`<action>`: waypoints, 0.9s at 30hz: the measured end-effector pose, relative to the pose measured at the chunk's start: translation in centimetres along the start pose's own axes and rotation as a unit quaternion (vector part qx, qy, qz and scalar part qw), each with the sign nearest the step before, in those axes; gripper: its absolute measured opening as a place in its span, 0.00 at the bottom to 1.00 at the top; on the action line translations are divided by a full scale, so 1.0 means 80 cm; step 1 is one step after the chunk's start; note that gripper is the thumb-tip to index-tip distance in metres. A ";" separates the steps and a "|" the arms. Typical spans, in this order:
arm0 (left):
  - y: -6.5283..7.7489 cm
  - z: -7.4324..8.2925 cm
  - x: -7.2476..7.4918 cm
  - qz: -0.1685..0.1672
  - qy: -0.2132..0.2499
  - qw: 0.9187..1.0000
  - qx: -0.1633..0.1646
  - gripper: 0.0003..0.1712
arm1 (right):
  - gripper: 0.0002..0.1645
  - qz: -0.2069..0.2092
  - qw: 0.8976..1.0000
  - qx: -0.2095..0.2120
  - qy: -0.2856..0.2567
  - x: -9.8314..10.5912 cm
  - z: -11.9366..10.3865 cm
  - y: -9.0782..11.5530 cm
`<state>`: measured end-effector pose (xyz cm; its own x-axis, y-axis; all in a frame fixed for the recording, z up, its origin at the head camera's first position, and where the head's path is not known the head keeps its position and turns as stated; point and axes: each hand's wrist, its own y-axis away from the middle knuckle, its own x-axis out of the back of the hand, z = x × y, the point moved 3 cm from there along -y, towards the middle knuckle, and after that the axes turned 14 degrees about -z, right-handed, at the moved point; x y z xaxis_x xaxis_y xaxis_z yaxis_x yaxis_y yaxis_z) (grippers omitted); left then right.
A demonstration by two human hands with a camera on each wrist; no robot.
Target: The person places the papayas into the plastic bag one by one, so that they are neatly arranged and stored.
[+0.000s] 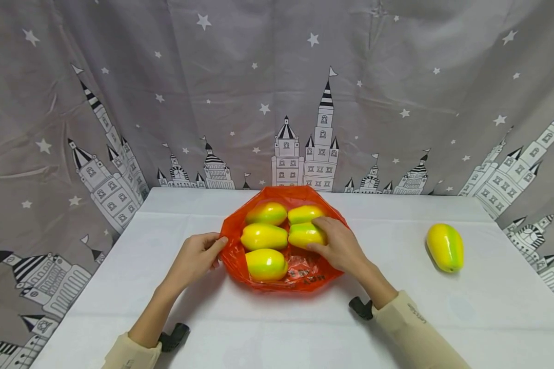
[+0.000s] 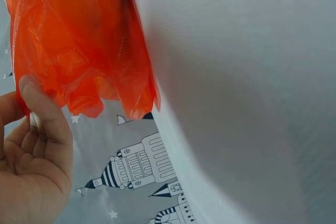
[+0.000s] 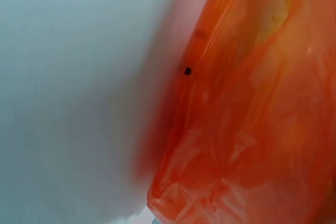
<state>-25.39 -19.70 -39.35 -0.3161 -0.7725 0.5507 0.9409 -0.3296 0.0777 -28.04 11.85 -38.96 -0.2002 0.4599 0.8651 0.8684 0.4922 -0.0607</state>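
A red plastic bag (image 1: 300, 269) lies spread open at the middle of the table, with several glossy yellow-green papayas (image 1: 264, 237) inside. My left hand (image 1: 197, 258) pinches the bag's left rim between thumb and fingers; the left wrist view shows the thin red film (image 2: 79, 51) hanging from that pinch. Over the bag's right side, my right hand (image 1: 341, 245) reaches in and grips one papaya (image 1: 306, 236) by its right end, thumb in front and fingers behind. In the right wrist view the bag's red wall (image 3: 226, 145) hides the hand.
Another papaya (image 1: 445, 248) lies by itself on the white tablecloth (image 1: 277, 328) to the right. A grey curtain (image 1: 240, 77) printed with castles and stars hangs behind the table. Dark wrist-worn pieces (image 1: 174, 336) sit under both forearms.
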 end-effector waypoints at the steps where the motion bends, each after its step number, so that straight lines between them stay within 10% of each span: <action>1: 0.000 0.000 0.000 0.000 0.000 1.000 0.000 0.14 | 0.33 -0.002 1.000 -0.005 0.001 -0.001 0.000 -0.001; 27: 0.000 -0.002 0.001 -0.002 -0.002 1.000 -0.007 0.14 | 0.35 -0.040 0.999 -0.013 0.018 -0.008 0.001 -0.004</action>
<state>-25.44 -19.82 -39.42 -0.3192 -0.7691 0.5537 0.9380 -0.3397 0.0689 -28.23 11.44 -39.54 -0.2535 0.3938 0.8836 0.8623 0.5059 0.0219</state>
